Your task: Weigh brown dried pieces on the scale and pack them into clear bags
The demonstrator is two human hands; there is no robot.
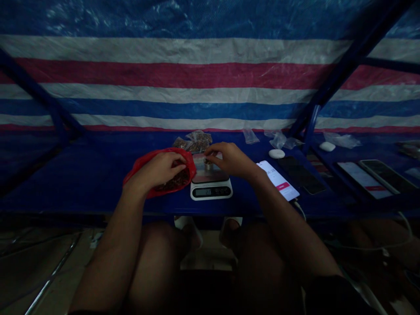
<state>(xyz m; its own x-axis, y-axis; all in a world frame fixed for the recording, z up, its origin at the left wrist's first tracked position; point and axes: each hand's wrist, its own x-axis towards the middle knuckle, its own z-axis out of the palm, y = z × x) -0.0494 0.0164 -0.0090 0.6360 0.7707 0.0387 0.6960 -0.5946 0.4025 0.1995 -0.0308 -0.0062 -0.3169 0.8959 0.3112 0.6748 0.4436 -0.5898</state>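
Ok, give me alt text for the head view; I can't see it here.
A person's right-hand grip is at a small cup on a digital scale, and the left-hand grip is at the mouth of a red bag holding small brown pieces. Filled clear bags lie behind the scale.

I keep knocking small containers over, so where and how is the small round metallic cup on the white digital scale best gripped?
The small round metallic cup is probably best pinched across its upper wall, the right hand's fingers coming from above right: it stands upright, the red plastic bag to its left.
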